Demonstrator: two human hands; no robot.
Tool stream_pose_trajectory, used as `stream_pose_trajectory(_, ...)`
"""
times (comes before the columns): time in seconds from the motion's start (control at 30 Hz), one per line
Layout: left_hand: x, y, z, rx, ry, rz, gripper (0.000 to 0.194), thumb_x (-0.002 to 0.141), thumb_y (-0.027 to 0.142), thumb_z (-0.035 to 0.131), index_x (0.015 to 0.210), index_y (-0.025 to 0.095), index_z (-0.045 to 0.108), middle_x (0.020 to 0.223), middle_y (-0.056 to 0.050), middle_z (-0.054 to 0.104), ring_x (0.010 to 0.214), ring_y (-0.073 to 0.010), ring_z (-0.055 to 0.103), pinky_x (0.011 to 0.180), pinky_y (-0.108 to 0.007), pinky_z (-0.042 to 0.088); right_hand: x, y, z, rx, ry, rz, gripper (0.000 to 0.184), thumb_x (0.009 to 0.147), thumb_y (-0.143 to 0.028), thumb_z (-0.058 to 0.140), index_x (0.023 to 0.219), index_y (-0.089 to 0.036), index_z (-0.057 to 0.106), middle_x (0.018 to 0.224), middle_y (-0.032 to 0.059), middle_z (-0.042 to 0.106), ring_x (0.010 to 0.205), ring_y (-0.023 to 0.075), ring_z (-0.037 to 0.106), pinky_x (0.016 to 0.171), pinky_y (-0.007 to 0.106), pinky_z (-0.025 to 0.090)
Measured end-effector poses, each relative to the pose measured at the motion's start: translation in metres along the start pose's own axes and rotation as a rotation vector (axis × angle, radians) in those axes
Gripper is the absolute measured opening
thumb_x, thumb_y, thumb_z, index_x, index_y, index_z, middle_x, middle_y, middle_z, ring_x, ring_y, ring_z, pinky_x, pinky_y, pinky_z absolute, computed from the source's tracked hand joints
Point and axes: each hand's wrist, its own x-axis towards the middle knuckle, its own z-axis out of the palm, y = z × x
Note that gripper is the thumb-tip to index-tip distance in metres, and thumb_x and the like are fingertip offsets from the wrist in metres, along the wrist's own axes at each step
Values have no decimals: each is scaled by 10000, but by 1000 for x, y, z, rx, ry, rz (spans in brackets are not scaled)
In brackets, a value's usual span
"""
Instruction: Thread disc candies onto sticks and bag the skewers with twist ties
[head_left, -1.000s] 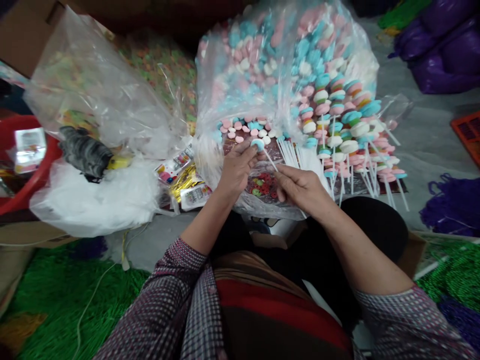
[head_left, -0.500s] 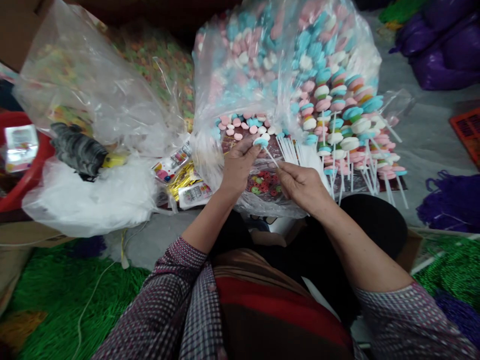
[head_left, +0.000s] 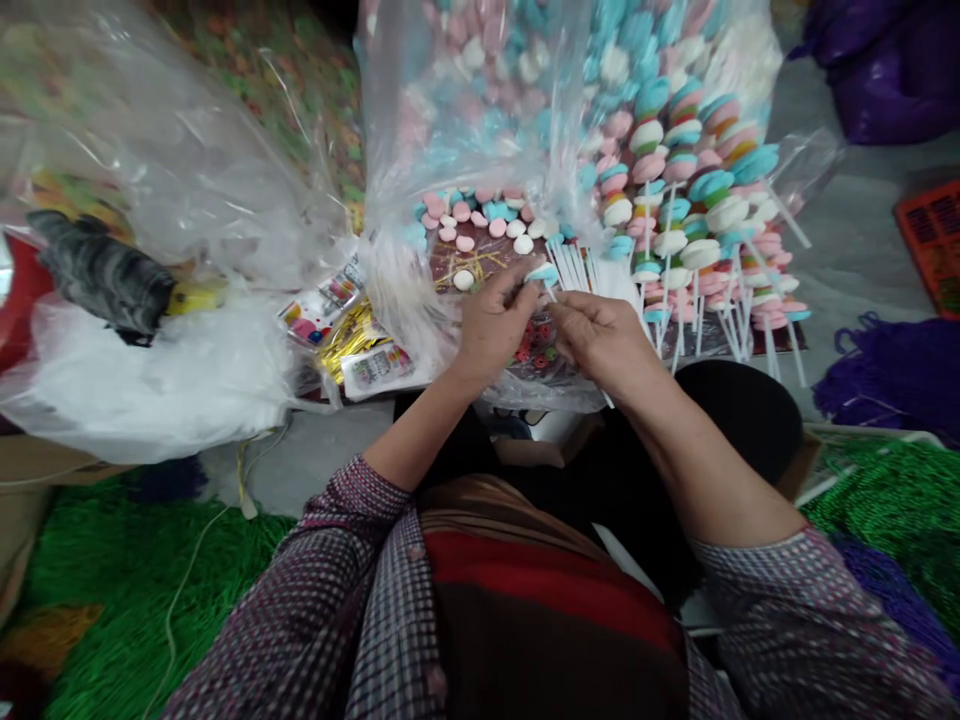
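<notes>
My left hand [head_left: 491,325] pinches a blue-and-white marshmallow [head_left: 543,272] at the top of a white stick. Close beside it, my right hand [head_left: 606,340] is closed around that white stick [head_left: 608,400], whose lower end pokes out below the fingers. Beyond the hands lie loose pink, blue and white marshmallows [head_left: 498,228]. Red and green gummy rings [head_left: 535,345] sit partly hidden under my hands. A row of bare white sticks [head_left: 574,268] is just behind my right hand.
Finished-looking marshmallow skewers [head_left: 701,250] are heaped at the right. A big clear bag of marshmallows [head_left: 480,90] stands behind. On the left are a white plastic bag [head_left: 150,370], a dark grey-wrapped tool [head_left: 105,270] and gold twist ties with printed packets [head_left: 379,368]. An orange crate [head_left: 930,240] is far right.
My hands have come closer together, the right one now further up the stick. A white marshmallow left of my left hand has come into sight. The whole view has shifted slightly.
</notes>
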Motion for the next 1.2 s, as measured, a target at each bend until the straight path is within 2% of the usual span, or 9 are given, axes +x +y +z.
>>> stream_pose_trajectory(0.13, -16, 24, 0, -134, -55, -121, 226, 913, 192, 657, 1091, 245, 785, 1156, -47, 799, 1163, -216, 714, 1121, -404, 516, 5, 3, -8, -148, 17, -12, 415, 950, -468, 622, 641, -212, 518, 499, -31, 467, 466, 95, 382, 480, 264, 273)
stream_pose_trajectory(0.27, 1, 31, -18, -186, -1, -211, 286, 875, 161, 664, 1106, 284, 780, 1111, -25, 787, 1111, -225, 688, 1078, -378, 501, 13, -7, -33, 50, 172, 7, 271, 949, -438, 639, 799, -213, 654, 505, -40, 484, 410, 93, 339, 436, 272, 257)
stream_pose_trajectory(0.37, 30, 24, -25, 163, -42, -78, 256, 911, 164, 598, 1064, 272, 773, 1123, -59, 760, 1187, -275, 619, 1121, -430, 435, 17, -13, -47, 243, 308, -47, 189, 947, -388, 653, 876, -215, 682, 528, -48, 469, 400, 79, 313, 416, 264, 247)
stream_pose_trajectory(0.53, 57, 18, -3, 861, -346, 66, 314, 979, 169, 476, 954, 189, 788, 1133, -162, 703, 1271, -361, 528, 1117, -523, 348, 16, -8, -43, 100, 235, -94, 341, 969, -539, 613, 969, -213, 713, 576, -27, 543, 404, 80, 341, 406, 259, 278)
stream_pose_trajectory(0.67, 58, 21, 17, 960, -436, 123, 347, 1016, 191, 449, 1075, 197, 791, 1154, -162, 703, 1236, -347, 545, 1077, -512, 357, 18, 3, -35, -92, 139, -43, 293, 969, -454, 591, 904, -192, 707, 663, 17, 664, 411, 88, 410, 429, 264, 316)
stream_pose_trajectory(0.8, 62, 18, 25, 983, -475, 140, 330, 1013, 189, 458, 1064, 177, 784, 1168, -168, 711, 1215, -341, 568, 1033, -492, 381, 25, 13, -29, -338, 116, -56, 222, 932, -281, 569, 724, -219, 611, 478, -20, 538, 429, 134, 483, 481, 278, 353)
stream_pose_trajectory(0.93, 69, 12, 32, 937, -474, 163, 338, 1006, 165, 447, 1067, 228, 773, 1155, -139, 724, 1179, -324, 591, 1004, -494, 398, 32, 19, -29, -330, 129, 28, 159, 913, -214, 512, 770, -244, 575, 365, -56, 461, 364, 167, 489, 466, 293, 367)
stream_pose_trajectory(1.07, 72, 5, 34, 866, -314, 152, 333, 1008, 176, 437, 1119, 256, 741, 1166, -128, 732, 1156, -313, 586, 1030, -503, 389, 37, 24, -33, -209, 149, 164, 109, 920, -237, 515, 834, -241, 582, 372, -65, 475, 297, 171, 464, 390, 289, 334)
stream_pose_trajectory(1.2, 71, 0, 32, 856, -279, 133, 295, 1007, 208, 467, 1041, 252, 756, 1185, -145, 714, 1199, -343, 552, 1067, -534, 363, 39, 31, -37, -81, 209, 130, 86, 901, -283, 559, 826, -244, 575, 462, -47, 533, 312, 156, 482, 356, 274, 304)
